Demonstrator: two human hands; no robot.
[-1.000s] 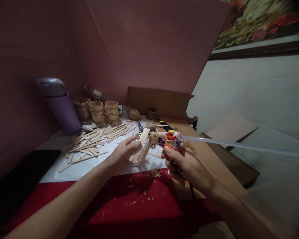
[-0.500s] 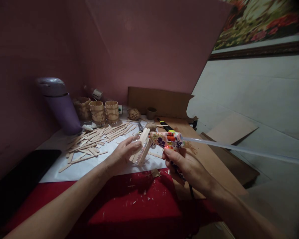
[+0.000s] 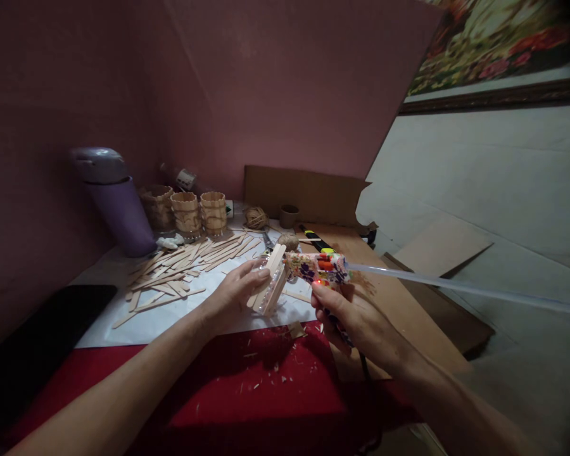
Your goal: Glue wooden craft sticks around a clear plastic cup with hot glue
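Observation:
My left hand (image 3: 240, 288) is closed around a clear plastic cup (image 3: 265, 296) that has several wooden craft sticks (image 3: 274, 263) along its side. Its thumb presses on the sticks. In my right hand (image 3: 344, 310) is a flower-patterned glue gun (image 3: 308, 266), gripped by the handle, with a small red light near my thumb. The gun's nozzle points left and lies close against the sticks at the cup; whether it touches them I cannot tell. A long clear glue stick (image 3: 456, 285) juts out of the gun's back to the right.
Loose craft sticks (image 3: 171, 272) lie heaped on white paper (image 3: 99, 323). Behind them stand a purple flask (image 3: 118, 209) and several stick-covered cups (image 3: 213, 214). Farther back are a twine ball (image 3: 255, 218), a small brown pot (image 3: 289, 216) and a yellow-black cutter (image 3: 316, 238). Scraps litter the red cloth (image 3: 256, 405).
Both hands hold nearly the same place. The rear end of the gun and its glue stick have shifted very slightly downward.

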